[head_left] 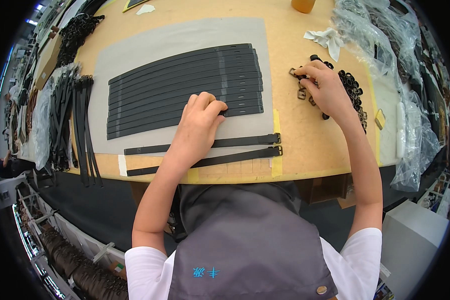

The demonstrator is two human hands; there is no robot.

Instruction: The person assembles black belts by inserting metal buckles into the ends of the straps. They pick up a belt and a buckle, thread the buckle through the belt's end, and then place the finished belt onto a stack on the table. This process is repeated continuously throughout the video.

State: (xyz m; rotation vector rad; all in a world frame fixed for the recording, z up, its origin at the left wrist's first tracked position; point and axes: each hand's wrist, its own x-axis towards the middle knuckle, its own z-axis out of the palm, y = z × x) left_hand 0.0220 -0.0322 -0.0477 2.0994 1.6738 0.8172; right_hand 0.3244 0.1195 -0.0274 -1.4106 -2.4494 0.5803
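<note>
Dark leather belt straps (185, 85) lie side by side on a grey sheet (185, 37), with clear tape strips across them. My left hand (200, 122) is over the lowest straps, its fingers pinched together at a small dark piece (223, 113) I cannot make out. Under that forearm pass two belts with buckles (276, 151) at their right ends. On the right, my right hand (325, 87) pinches a metal buckle (292, 72) between thumb and fingers. Beside and partly beneath it are loose buckles (301, 93) and a heap of black loops (352, 85).
Narrow dark straps (60, 120) hang over the table's left edge, below a tangled black bundle (77, 37). Clear plastic bags (380, 35) pile up at the right. A crumpled white cloth (327, 40) and an amber container (303, 5) are toward the back.
</note>
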